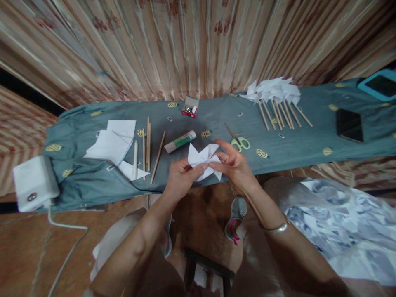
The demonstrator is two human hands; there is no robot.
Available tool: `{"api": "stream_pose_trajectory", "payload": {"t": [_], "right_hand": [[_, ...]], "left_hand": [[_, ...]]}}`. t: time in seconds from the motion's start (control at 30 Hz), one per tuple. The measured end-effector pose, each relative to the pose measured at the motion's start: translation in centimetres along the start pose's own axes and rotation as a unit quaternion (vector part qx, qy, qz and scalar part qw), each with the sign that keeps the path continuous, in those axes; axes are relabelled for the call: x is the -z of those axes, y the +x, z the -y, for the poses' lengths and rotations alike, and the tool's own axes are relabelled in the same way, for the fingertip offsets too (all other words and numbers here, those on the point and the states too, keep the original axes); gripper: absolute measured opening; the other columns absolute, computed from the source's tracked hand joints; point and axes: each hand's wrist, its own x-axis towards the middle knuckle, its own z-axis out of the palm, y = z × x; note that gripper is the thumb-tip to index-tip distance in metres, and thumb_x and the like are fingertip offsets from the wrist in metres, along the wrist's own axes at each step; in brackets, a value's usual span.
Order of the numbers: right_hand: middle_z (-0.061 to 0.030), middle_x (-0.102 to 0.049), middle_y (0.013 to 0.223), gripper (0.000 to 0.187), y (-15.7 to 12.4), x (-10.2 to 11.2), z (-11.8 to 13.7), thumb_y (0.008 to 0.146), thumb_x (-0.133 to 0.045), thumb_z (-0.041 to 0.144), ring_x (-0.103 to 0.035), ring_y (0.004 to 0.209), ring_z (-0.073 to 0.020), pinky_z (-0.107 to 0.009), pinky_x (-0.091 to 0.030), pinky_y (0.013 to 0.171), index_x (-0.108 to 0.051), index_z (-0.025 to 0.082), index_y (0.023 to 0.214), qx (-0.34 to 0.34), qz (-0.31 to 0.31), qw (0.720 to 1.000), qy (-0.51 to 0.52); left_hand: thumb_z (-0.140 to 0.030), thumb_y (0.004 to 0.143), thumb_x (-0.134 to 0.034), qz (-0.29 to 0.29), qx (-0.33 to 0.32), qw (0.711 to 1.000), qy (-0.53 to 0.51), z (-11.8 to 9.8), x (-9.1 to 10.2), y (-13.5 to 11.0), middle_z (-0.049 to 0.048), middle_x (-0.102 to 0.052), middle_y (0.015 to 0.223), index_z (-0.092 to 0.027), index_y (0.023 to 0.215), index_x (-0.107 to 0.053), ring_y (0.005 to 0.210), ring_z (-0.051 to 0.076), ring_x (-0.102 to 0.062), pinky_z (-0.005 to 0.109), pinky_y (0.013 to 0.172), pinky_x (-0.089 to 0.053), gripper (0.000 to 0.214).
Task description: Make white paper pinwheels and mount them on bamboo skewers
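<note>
**A:** Head view. Where is the paper pinwheel (202, 159)?

**B:** Off the worktop (309, 142), held in the air just in front of the glue stick (180, 141), on the person's side of it. The left hand (181, 177) pinches its lower left edge. The right hand (233, 165) pinches near the centre, index finger raised. The hands are close together, both clamped on the paper.

**A:** How will it handle?

**B:** My read: very light, thin, floppy at the points. It creases easily and would tear if tugged. Not slippery. The best hold is the centre, where the layers overlap; keep off the loose tips.

**A:** What's around it?

**B:** Scissors (238, 141) right of the glue stick. Wooden sticks (147, 144) and white paper sheets (111, 142) to its left. A small red box (189, 108) just beyond it. Finished pinwheels (275, 93) on sticks far to its right.

**A:** Any writing?

**B:** None legible. The glue stick shows a green band, but the print is too small to read. The box lettering is unreadable too.
</note>
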Motion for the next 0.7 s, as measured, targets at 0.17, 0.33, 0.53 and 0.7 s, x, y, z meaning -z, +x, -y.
{"api": "stream_pose_trajectory", "payload": {"t": [0.17, 0.33, 0.53, 0.7], "right_hand": [[0.0065, -0.072, 0.077, 0.074, 0.04, -0.29, 0.02, 0.054, -0.088, 0.026, -0.067, 0.068, -0.0144, -0.028, -0.055, 0.068, -0.051, 0.027, 0.119, 0.002, -0.012, 1.000, 0.003], [0.0057, -0.072, 0.077, 0.081, 0.23, -0.40, -0.28, 0.051, -0.089, 0.031, -0.069, 0.070, -0.0175, -0.031, -0.055, 0.068, -0.048, 0.028, 0.121, 0.006, -0.034, 0.999, -0.011], [0.0067, -0.069, 0.073, 0.086, 0.31, -0.38, -0.45, 0.050, -0.089, 0.033, -0.068, 0.070, -0.0179, -0.031, -0.054, 0.071, -0.047, 0.027, 0.124, 0.019, -0.046, 0.998, -0.026], [0.0067, -0.069, 0.072, 0.084, 0.33, -0.27, -0.52, 0.051, -0.089, 0.035, -0.068, 0.070, -0.0188, -0.032, -0.054, 0.071, -0.048, 0.027, 0.124, 0.023, -0.055, 0.998, -0.036]], "left_hand": [[-0.042, 0.048, -0.089, -0.005, 0.007, 1.000, -0.009, -0.10, -0.20, -0.05, 0.0040, -0.073, 0.070, -0.014, 0.074, -0.077, 0.060, 0.013, -0.060, 0.026, 0.059, -0.049, 0.040], [-0.042, 0.049, -0.087, -0.028, 0.004, 1.000, 0.007, 0.23, -0.39, 0.11, 0.0009, -0.069, 0.062, -0.014, 0.072, -0.077, 0.054, 0.010, -0.053, 0.022, 0.053, -0.043, 0.037], [-0.034, 0.060, -0.081, -0.036, -0.036, 0.998, 0.036, 0.76, -0.47, 0.27, -0.0019, -0.066, 0.059, -0.015, 0.074, -0.078, 0.053, 0.009, -0.050, 0.021, 0.052, -0.040, 0.023], [-0.033, 0.060, -0.081, -0.043, -0.046, 0.997, 0.037, 0.74, -0.65, 0.34, -0.0006, -0.070, 0.065, -0.016, 0.078, -0.079, 0.057, 0.012, -0.055, 0.023, 0.056, -0.044, 0.025]]}}
